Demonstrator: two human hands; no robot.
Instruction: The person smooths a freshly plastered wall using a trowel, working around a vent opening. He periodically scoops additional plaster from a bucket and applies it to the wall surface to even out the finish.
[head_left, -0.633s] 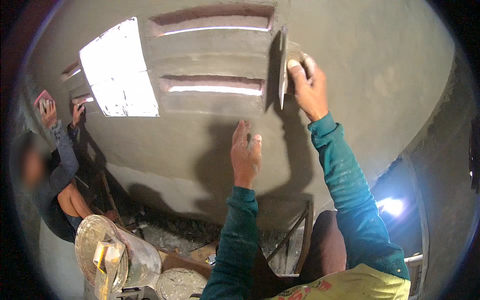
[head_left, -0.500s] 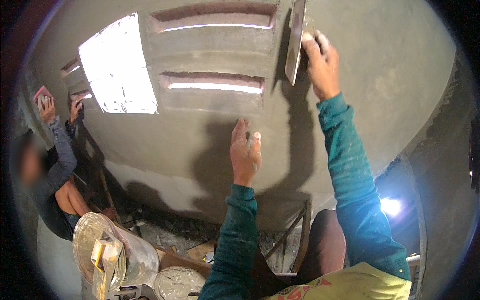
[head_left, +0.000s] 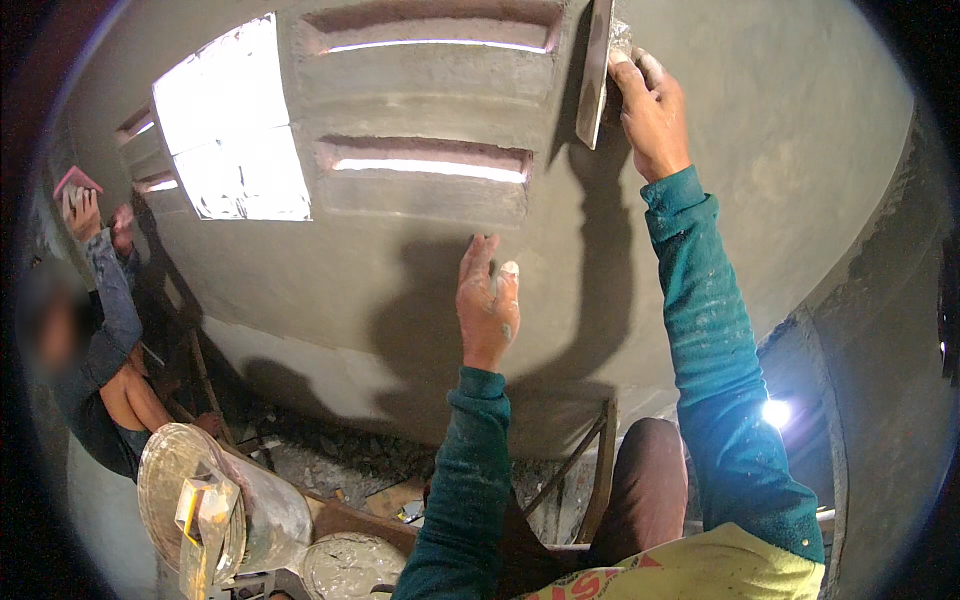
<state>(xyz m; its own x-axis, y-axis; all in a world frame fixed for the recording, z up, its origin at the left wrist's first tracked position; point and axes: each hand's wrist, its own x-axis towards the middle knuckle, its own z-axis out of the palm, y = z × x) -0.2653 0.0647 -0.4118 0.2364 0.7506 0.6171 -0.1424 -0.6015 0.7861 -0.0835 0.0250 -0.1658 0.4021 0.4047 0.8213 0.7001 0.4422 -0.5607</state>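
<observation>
My right hand (head_left: 652, 105) grips the back of a flat metal trowel (head_left: 598, 75), held upright against the grey plastered wall (head_left: 770, 180) just right of the slotted vent openings (head_left: 425, 170). My left hand (head_left: 485, 295) holds nothing, its fingers apart and raised toward the wall below the lower slot, with pale plaster on the thumb; whether its fingertips touch the wall I cannot tell.
A co-worker (head_left: 110, 370) at left holds a pink block (head_left: 76, 182) near the wall. Below are a bucket (head_left: 270, 500) topped with a yellow-handled tool (head_left: 200, 505), a container of grey mix (head_left: 345, 570) and a timber frame (head_left: 598, 480). A bright window opening (head_left: 230, 120) and a lamp (head_left: 775, 412) show.
My right hand and trowel have moved upward and to the right along the wall. My left hand has shifted slightly up. The co-worker's hand nearest the small openings has drawn back leftward.
</observation>
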